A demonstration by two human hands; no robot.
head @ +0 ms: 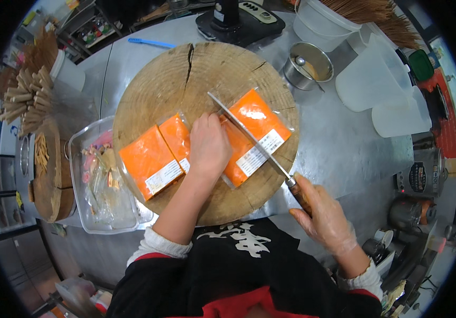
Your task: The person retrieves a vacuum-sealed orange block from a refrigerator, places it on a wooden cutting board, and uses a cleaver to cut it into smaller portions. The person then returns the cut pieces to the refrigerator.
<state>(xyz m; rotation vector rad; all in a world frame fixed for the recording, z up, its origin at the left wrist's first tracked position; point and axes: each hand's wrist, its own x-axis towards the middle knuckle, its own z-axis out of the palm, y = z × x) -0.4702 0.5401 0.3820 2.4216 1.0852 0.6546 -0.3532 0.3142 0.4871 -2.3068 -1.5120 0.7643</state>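
Two flat packs of orange food in clear plastic, with printed labels, lie on a round, cracked wooden chopping block [152, 83]. A straight cut line crosses the left pack [144, 159]. Over the right pack [255, 109] stands a knife [247, 134], seen nearly edge-on, its blade running diagonally across the plastic. My left hand [210, 143] presses on the near side of that pack with curled fingers, close to the blade; its fingertips are partly hidden. In a thin clear glove, my right hand [325, 214] grips the knife's wooden handle [300, 196].
Left of the block, a clear plastic tub [77, 167] holds wrappers and scraps, beside a smaller chopping block [55, 198]. A steel pot [297, 75] with a ladle, translucent plastic containers [365, 75] and a blue-handled tool [150, 42] are on the metal table [327, 147].
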